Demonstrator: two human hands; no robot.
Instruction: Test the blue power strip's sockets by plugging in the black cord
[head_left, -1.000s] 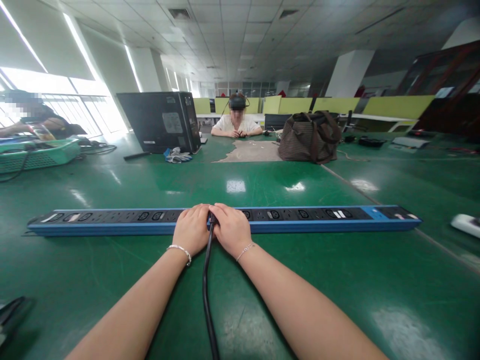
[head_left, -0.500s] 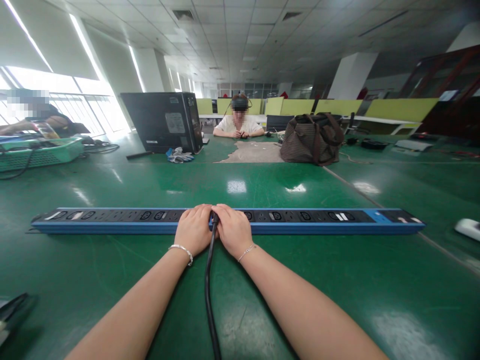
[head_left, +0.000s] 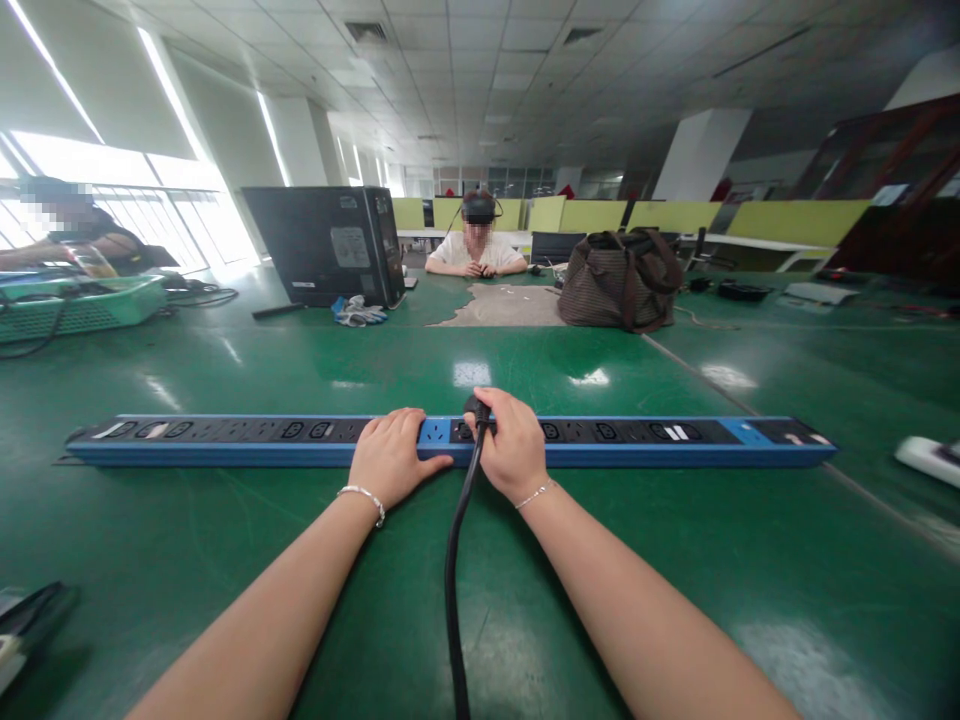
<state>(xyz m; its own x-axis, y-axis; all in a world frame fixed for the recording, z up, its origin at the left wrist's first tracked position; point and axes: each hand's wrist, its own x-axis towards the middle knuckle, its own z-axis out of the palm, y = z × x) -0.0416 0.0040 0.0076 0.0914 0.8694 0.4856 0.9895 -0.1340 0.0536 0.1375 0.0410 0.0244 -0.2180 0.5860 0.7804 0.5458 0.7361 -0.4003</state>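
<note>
A long blue power strip (head_left: pixel 225 455) with a black socket face lies crosswise on the green table. My left hand (head_left: pixel 388 455) grips it left of its middle, fingers over the top and thumb along the front side. Beside that thumb a blue socket section (head_left: pixel 436 431) is bare. My right hand (head_left: pixel 516 445) is closed around a black power plug (head_left: pixel 478 408), held at the strip just right of the blue section. The plug's prongs are hidden, so I cannot tell whether it touches a socket. Its thick black cord (head_left: pixel 453 570) runs down towards me.
Farther back stand a black computer case (head_left: pixel 322 245), work gloves (head_left: pixel 358 312) and a brown bag (head_left: pixel 619 280). A green basket (head_left: pixel 82 308) is at the left, a white object (head_left: pixel 930 458) at the right edge. A person (head_left: pixel 477 245) sits opposite, another at far left.
My right hand has moved right with the plug, away from the blue section, which now shows. My left hand has stayed on the strip, its thumb now lower and spread.
</note>
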